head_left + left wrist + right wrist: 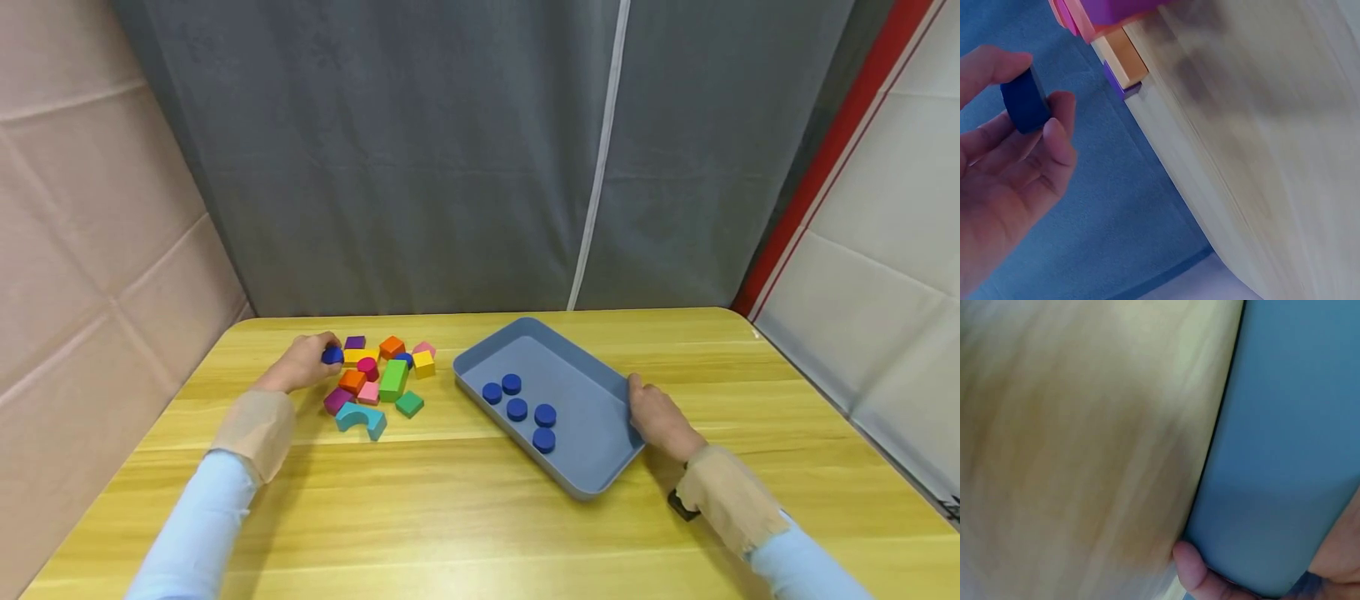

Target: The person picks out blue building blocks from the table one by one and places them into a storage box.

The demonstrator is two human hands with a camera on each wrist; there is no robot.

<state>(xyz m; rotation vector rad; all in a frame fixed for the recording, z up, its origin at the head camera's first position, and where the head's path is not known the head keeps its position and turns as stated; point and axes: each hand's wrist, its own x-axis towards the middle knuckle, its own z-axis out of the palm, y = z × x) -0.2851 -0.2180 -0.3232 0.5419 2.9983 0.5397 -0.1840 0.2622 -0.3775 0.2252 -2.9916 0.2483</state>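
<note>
Between its thumb and fingers, my left hand [302, 363] pinches a small blue disc block [1025, 101] at the left side of a pile of coloured blocks. My right hand [662, 421] grips the right side wall of a shallow grey-blue tray [588, 404]; in the right wrist view, fingertips [1190, 567] show at the wall. Several blue discs [517, 409] lie flat inside the tray, toward its left side. Another blue piece [405, 359] sits within the pile, partly hidden by its neighbours.
The pile includes a green block [393, 381], a light-blue arch [362, 419], a yellow cube [423, 364], a crimson cylinder [367, 368] and a purple block [338, 401]. Behind the wooden table [420, 517] hangs a grey curtain [390, 167]; pale walls flank both sides.
</note>
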